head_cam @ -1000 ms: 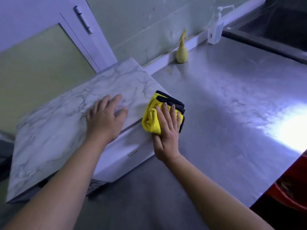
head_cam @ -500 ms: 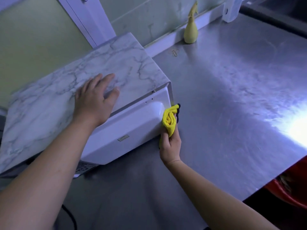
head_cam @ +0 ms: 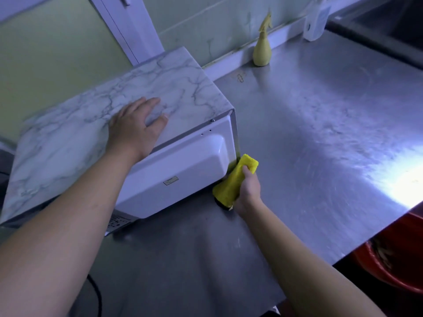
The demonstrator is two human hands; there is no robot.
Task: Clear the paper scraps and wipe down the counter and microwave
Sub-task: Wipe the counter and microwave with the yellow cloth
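Left hand [head_cam: 135, 131] — fingers straight, palm down — rests flat on the marbled top of the microwave [head_cam: 183, 170] and holds nothing. Right hand [head_cam: 249, 191] grips the cloth [head_cam: 233, 181], fingers curled round it. The cloth touches the microwave's lower right corner — its lower end on the counter [head_cam: 320, 133]. Bottle [head_cam: 262, 53] stands at the back wall, well apart.

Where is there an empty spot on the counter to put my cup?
Widest bare patch: counter right of the microwave, in front of the yellow bottle and white bottle. Smaller patch: between the microwave and the counter's near edge. Crowded: the microwave's corner, where the right hand grips the yellow cloth.
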